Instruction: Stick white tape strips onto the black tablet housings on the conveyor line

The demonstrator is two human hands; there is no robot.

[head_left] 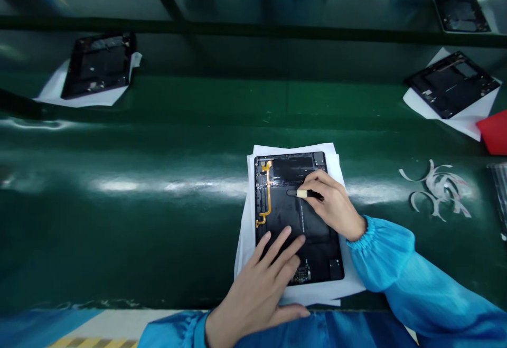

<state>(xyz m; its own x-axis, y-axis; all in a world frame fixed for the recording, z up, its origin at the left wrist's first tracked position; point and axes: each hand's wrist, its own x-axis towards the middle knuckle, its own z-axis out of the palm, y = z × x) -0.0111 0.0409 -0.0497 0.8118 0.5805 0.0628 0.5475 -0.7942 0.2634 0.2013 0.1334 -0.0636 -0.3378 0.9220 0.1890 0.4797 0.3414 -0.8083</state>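
Observation:
A black tablet housing (283, 213) with its inside facing up lies on white paper sheets (350, 279) at the bench's front. An orange flex cable (269, 195) runs down its left side. My left hand (263, 284) rests over its lower left part, fingers spread and fingertips on the black surface. Over the upper middle, my right hand (330, 203) pinches a short black tool with a pale cream band (302, 193). Its dark, flat tip points left and is at the housing's surface; I cannot tell whether it is a brush or a spudger.
Peeled white strips (441, 189) lie in a pile to the right. Other tablet housings sit on paper at the back left (101, 65) and back right (453, 84). A red object (495, 131) is at the right edge. The bench (138, 232) is green and shiny.

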